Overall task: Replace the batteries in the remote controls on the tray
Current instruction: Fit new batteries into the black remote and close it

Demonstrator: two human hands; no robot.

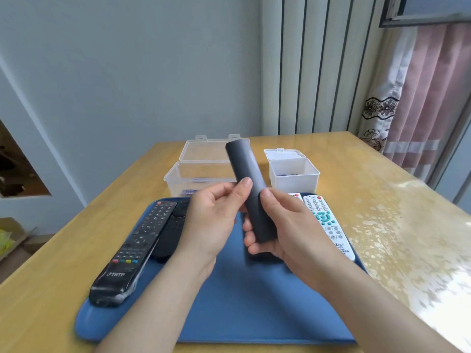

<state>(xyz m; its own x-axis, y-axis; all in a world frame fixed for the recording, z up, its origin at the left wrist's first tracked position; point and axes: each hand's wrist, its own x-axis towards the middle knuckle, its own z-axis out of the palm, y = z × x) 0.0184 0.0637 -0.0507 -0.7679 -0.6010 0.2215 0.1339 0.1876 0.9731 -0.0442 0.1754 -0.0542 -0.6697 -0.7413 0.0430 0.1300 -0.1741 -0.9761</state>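
Observation:
Both hands hold a slim dark grey remote (243, 166) back side up, tilted above the blue tray (229, 314). My right hand (277, 225) grips its lower end, thumb lying on the back. My left hand (214, 217) holds it at the middle, thumb pressed on the back. On the tray's left lie a large black remote (132, 250) and a smaller black remote (170, 230). A white remote (328, 225) lies on the tray's right side, and the tip of another (294, 195) shows beside it.
Beyond the tray stand two open plastic boxes: a clear one (198, 179) with a few batteries inside and a smaller white one (294, 174). The wooden table (382, 225) ends near a curtain (420, 98) at the right; a wall is behind.

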